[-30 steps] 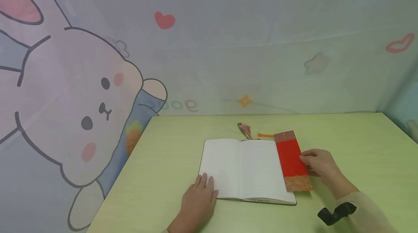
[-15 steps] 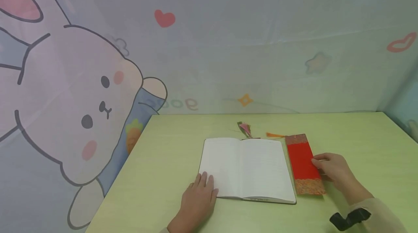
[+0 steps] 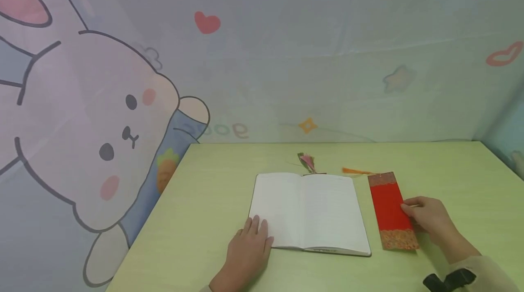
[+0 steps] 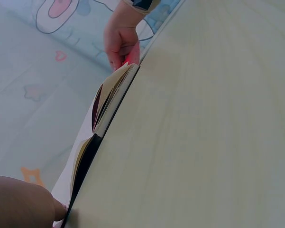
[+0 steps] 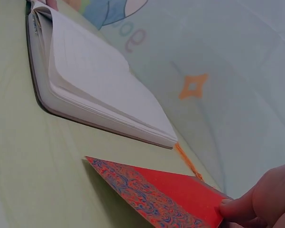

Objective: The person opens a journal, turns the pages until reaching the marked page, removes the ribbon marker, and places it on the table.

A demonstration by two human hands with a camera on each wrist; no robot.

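Observation:
An open notebook with pale, faintly lined pages lies on the table. My left hand rests on its lower left corner, fingers extended over the page. To the right of the notebook is a red bookmark with patterned bands at both ends and an orange tassel at its top. My right hand pinches the bookmark's right edge between thumb and fingers. In the right wrist view the bookmark is tilted, with its near corner raised off the table.
Behind the notebook's top edge lies a pink and green tassel; what it hangs from is mostly hidden. The light green table ends at a cartoon-printed cloth backdrop. A dark strap sits at the right wrist.
My right hand has carried the bookmark rightward and slightly nearer, from over the notebook's right page to beside it. The left hand and the notebook have stayed in place.

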